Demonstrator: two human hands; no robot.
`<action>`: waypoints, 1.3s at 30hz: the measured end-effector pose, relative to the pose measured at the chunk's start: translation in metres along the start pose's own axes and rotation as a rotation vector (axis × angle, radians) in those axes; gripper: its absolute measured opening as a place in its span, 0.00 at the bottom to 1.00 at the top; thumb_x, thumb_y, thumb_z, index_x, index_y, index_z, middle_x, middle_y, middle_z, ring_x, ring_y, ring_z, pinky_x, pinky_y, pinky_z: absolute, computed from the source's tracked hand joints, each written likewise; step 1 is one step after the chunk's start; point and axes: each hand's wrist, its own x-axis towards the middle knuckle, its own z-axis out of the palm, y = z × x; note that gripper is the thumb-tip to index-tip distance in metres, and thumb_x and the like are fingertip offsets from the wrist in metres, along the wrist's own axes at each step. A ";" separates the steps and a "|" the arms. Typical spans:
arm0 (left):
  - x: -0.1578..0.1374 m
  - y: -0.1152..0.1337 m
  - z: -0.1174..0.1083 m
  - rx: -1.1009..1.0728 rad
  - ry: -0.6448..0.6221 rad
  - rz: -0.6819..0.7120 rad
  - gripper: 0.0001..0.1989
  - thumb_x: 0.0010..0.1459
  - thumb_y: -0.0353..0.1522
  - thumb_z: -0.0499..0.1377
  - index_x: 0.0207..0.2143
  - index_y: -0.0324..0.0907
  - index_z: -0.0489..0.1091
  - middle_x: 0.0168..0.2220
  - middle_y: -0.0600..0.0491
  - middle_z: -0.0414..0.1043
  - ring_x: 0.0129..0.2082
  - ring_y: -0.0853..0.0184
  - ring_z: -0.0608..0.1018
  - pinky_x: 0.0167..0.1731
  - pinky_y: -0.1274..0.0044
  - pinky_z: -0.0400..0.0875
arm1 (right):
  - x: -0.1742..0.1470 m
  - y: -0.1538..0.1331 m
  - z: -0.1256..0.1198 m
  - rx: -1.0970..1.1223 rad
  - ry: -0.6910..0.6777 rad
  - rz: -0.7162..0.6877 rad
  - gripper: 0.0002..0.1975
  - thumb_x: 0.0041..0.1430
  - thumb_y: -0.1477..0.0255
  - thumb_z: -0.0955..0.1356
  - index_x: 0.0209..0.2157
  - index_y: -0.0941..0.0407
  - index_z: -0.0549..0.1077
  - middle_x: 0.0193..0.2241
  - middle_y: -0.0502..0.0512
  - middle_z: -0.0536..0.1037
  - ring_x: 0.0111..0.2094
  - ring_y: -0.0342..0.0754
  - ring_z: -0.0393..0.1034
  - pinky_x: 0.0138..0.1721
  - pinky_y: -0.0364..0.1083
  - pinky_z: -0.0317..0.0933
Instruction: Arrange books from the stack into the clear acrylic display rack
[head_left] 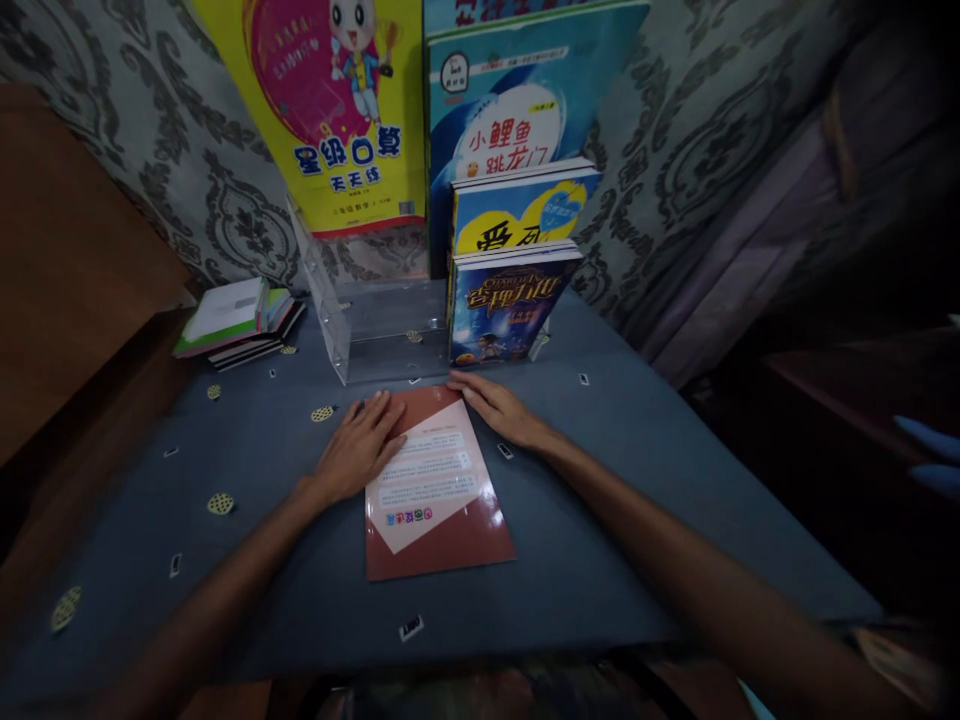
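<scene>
A thin book with a reddish-brown and pale cover (pixel 439 535) lies flat on the table, its printed text upside down to me. My left hand (pixel 360 447) rests with fingers stretched over the book's left edge. At the far right corner of the book, my right hand (pixel 499 408) lies with its fingers extended and their tips touching that corner. Just beyond stands a clear acrylic book rack (pixel 330 310). Its right part holds upright books, with a dark blue book (pixel 499 310) in front and a yellow and blue book (pixel 517 210) behind it.
A small stack of books (pixel 232 320) lies at the table's back left. A big yellow workbook (pixel 360 190) and a teal picture book (pixel 517 100) stand behind the rack, against the patterned wall covering (pixel 675 150). The dark blue tablecloth (pixel 285 560) carries small printed patterns.
</scene>
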 end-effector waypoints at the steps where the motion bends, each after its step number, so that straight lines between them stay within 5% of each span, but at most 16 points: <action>1: 0.004 -0.003 -0.001 -0.023 -0.032 0.035 0.30 0.73 0.46 0.41 0.69 0.41 0.54 0.72 0.43 0.48 0.72 0.57 0.53 0.69 0.58 0.47 | 0.001 0.002 -0.001 0.020 0.004 -0.010 0.24 0.72 0.63 0.56 0.65 0.53 0.63 0.57 0.57 0.77 0.60 0.54 0.69 0.64 0.61 0.59; 12: 0.060 0.004 -0.003 -0.177 -0.169 0.433 0.32 0.73 0.48 0.36 0.73 0.48 0.39 0.74 0.51 0.41 0.74 0.63 0.45 0.72 0.61 0.38 | 0.003 0.009 -0.001 0.089 0.007 -0.056 0.26 0.73 0.57 0.56 0.65 0.51 0.63 0.58 0.58 0.76 0.61 0.55 0.68 0.63 0.62 0.59; 21: 0.061 0.013 0.000 -0.164 -0.104 0.499 0.30 0.74 0.46 0.37 0.71 0.43 0.49 0.72 0.48 0.49 0.73 0.63 0.51 0.71 0.62 0.43 | 0.004 0.012 0.000 0.072 0.004 -0.089 0.24 0.73 0.61 0.56 0.65 0.52 0.63 0.57 0.58 0.77 0.60 0.52 0.69 0.63 0.60 0.59; 39: 0.043 0.038 -0.003 -0.175 -0.150 0.608 0.30 0.74 0.47 0.37 0.71 0.44 0.51 0.72 0.49 0.51 0.72 0.64 0.52 0.71 0.61 0.43 | 0.004 0.009 0.003 0.036 0.026 -0.060 0.22 0.72 0.62 0.58 0.61 0.54 0.69 0.57 0.58 0.76 0.59 0.53 0.70 0.62 0.57 0.62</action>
